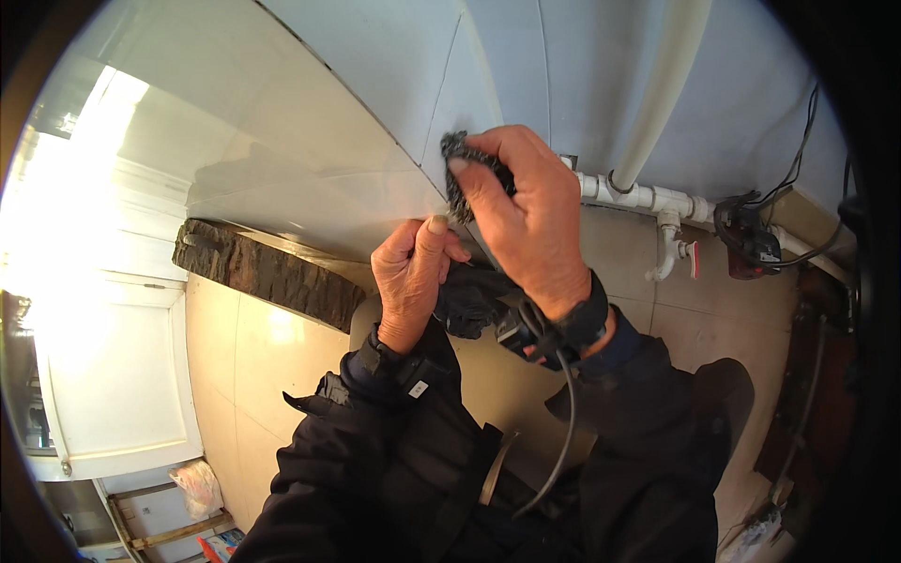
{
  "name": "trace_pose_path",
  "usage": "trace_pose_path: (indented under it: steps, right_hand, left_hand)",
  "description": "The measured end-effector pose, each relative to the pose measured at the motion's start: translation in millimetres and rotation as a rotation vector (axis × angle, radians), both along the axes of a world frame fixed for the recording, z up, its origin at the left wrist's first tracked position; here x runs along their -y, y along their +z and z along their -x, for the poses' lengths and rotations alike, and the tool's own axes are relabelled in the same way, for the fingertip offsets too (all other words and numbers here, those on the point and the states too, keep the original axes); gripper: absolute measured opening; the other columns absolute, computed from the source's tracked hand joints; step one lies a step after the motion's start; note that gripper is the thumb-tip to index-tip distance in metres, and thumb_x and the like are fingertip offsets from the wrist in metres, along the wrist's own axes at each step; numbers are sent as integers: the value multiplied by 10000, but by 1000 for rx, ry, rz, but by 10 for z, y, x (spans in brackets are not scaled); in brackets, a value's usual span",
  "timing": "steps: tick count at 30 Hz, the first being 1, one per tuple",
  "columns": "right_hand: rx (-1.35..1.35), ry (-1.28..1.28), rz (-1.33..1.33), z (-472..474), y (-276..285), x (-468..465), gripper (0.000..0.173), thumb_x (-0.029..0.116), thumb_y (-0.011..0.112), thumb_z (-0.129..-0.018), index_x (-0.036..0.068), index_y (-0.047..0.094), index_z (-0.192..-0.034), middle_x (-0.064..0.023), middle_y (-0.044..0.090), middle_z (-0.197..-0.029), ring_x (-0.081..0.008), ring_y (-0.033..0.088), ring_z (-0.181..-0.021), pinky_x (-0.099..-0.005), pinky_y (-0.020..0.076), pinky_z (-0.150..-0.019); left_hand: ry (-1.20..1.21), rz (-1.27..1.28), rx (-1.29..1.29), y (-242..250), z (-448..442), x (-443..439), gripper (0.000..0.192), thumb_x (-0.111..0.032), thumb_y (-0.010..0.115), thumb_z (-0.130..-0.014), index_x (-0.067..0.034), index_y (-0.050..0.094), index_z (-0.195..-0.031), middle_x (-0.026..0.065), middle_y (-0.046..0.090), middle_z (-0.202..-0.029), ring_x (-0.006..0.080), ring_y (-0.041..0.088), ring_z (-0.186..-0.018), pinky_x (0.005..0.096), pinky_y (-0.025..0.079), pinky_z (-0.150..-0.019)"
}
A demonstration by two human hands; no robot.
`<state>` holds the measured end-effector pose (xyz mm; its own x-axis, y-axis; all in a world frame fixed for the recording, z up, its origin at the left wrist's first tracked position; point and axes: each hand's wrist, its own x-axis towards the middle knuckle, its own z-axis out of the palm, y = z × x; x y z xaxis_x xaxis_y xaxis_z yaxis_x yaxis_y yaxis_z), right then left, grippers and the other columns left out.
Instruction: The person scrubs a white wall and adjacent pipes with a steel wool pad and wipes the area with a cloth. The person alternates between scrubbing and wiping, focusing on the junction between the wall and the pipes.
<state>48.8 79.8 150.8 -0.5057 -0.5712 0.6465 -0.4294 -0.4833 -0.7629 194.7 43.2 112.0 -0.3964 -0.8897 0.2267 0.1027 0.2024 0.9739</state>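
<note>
My right hand (538, 211) pinches a dark grey, fuzzy wad (459, 184), which looks like steel wool or a scouring pad, between thumb and fingers. It is held close to the glossy pale wall panels, near the dark joint (391, 134) between them. Just left of and below it is my left hand (415, 264), its fingers curled and the thumb up; a small thin thing may be between its fingertips, too small to tell. Below the hands lies a bunched black cloth (468, 306). A black device on a grey cable (569, 415) is at my right wrist.
A rough dark wooden slab (267, 271) leans low at the left. White pipes (633, 193) with a red-handled tap (693, 259) run along the wall at right, beside a dark red and black device (750, 243) with cables. A white cabinet door (120, 366) stands at far left, near a plastic bag (197, 488).
</note>
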Motion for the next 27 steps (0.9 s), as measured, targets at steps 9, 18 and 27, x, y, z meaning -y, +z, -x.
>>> trace_pose_path:
  steps: [9, 18, 27]
  right_hand:
    - [94, -40, -17, -76, 49, 23, 146, 100, 678, -864, -20, 614, -914, -69, 577, -716, -130, 499, -614, -277, 432, -577]
    - [78, -33, 15, -114, 110, -14, 120, 93, 659, -847, -12, 606, -872, -82, 577, -724, -160, 517, -608, -295, 439, -582]
    - [177, -5, -18, -94, 146, 20, 111, 69, 650, -846, -26, 604, -880, -64, 562, -719, -123, 498, -600, -277, 422, -556]
  left_hand:
    - [22, 24, 13, -9, 13, -3, 298, -226, 591, -994, 3, 630, -806, 72, 664, -668, 47, 467, -500, 197, 358, -458]
    - [8, 28, -5, -55, 4, 17, 274, -213, 593, -993, 4, 631, -830, 75, 670, -678, 46, 471, -502, 204, 370, -457]
    - [32, 34, -3, -56, 8, -8, 294, -211, 597, -989, 9, 619, -796, 77, 668, -665, 50, 470, -493, 210, 366, -449]
